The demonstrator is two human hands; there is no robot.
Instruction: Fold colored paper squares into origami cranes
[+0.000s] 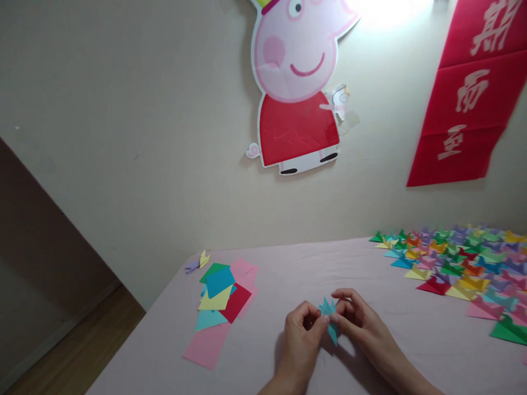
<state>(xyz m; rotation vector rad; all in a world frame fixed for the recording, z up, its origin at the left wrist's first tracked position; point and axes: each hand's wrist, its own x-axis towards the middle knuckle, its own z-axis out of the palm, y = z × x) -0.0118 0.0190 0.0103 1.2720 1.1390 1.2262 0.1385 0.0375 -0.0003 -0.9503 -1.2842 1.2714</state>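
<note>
A small teal folded paper piece (330, 317) is pinched between both my hands above the pink tabletop (288, 274). My left hand (302, 336) grips its left side with curled fingers. My right hand (357, 318) holds its right side, fingertips pressed on the paper. To the left lies a loose stack of coloured paper squares (222, 299), with blue, green, yellow, red and pink sheets showing.
Many folded paper figures in several colours (461, 263) cover the table's right side. A small yellow and purple folded figure (200, 262) sits near the far left corner. A cartoon pig cutout (296, 88) and a red banner (469, 93) hang on the wall. The table's left edge drops to wooden floor (82, 351).
</note>
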